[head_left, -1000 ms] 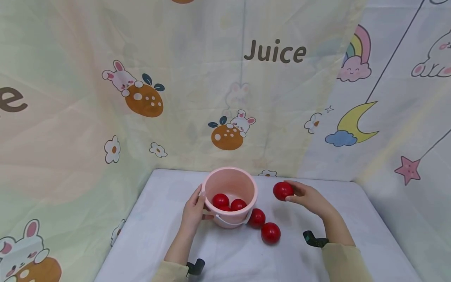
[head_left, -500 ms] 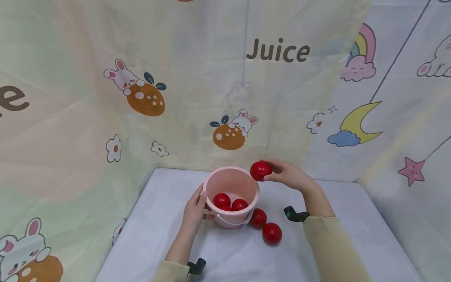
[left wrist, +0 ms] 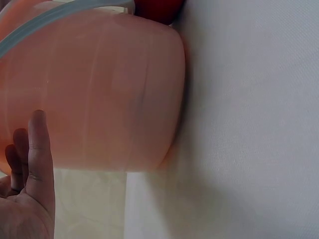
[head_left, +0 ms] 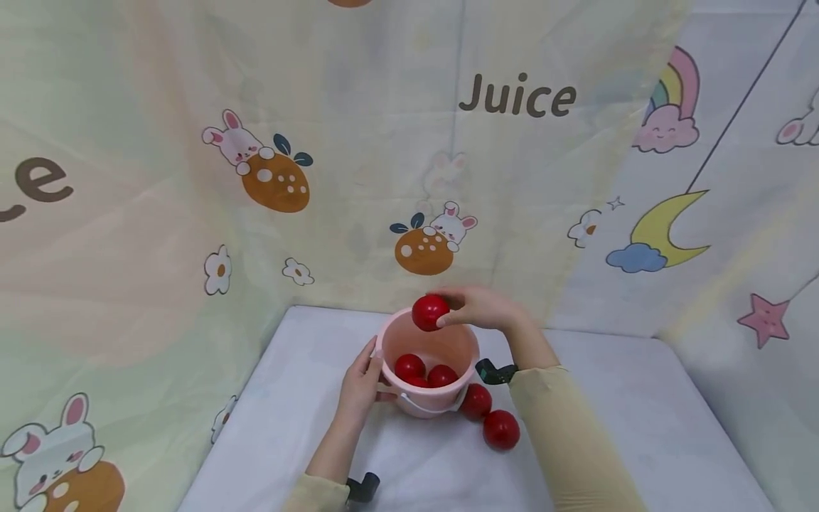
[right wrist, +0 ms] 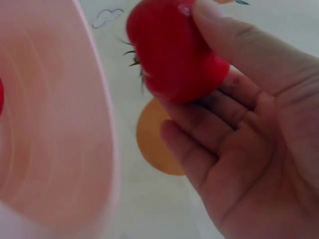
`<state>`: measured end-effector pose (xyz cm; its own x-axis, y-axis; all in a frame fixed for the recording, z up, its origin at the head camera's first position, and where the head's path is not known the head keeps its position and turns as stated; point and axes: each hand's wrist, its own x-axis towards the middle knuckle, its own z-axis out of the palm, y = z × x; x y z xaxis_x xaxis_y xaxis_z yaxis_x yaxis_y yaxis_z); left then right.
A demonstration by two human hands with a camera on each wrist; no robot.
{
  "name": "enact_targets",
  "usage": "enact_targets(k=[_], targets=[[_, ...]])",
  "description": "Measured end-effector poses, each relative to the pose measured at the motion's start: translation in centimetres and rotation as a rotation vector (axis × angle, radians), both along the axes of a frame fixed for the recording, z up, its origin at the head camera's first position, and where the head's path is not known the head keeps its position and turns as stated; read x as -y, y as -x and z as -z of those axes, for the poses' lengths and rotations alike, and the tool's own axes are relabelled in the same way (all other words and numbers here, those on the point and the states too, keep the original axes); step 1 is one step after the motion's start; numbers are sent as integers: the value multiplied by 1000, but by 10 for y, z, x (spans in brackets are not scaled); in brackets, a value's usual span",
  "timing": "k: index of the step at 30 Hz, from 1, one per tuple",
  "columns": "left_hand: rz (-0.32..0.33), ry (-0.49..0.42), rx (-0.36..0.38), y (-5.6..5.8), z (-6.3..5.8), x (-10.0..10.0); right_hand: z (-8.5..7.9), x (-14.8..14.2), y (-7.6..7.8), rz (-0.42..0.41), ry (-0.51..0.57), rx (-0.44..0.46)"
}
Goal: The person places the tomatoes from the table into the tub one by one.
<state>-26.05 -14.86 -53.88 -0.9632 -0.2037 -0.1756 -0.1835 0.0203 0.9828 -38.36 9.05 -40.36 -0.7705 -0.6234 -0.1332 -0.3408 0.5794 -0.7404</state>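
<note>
A pink bucket (head_left: 427, 407) stands upright on the table, its pale handle hanging down the near side. My left hand (head_left: 360, 384) holds the bucket's left side near the rim; in the left wrist view several fingers (left wrist: 39, 154) lie against the wall. Above the bucket's mouth, my right hand (head_left: 476, 308) pinches a red tomato (head_left: 430, 313) between thumb and fingers. The right wrist view shows this tomato (right wrist: 172, 52) with its green stem, beside the bucket's rim (right wrist: 107, 114). Inside the bucket lie red tomatoes (head_left: 409, 366), the lowest partly hidden.
Two more tomatoes rest on the white table (head_left: 307, 370) to the bucket's right: one tomato (head_left: 476, 402) close against it, another tomato (head_left: 502, 430) nearer the front. A printed curtain (head_left: 345, 178) hangs behind the table and along both sides.
My right hand has carried the tomato up and left, from the table's right side to over the bucket's mouth. The left hand stays on the bucket. The head view has shifted slightly.
</note>
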Motion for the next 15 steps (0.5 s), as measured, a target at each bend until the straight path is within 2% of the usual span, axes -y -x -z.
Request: enact_targets(k=[9,15], targets=[[9,3,18,1,3,0,25,37,11,-116,-150,92],[23,-7,10,0,2,0,46,54,18,-129,-190,180]])
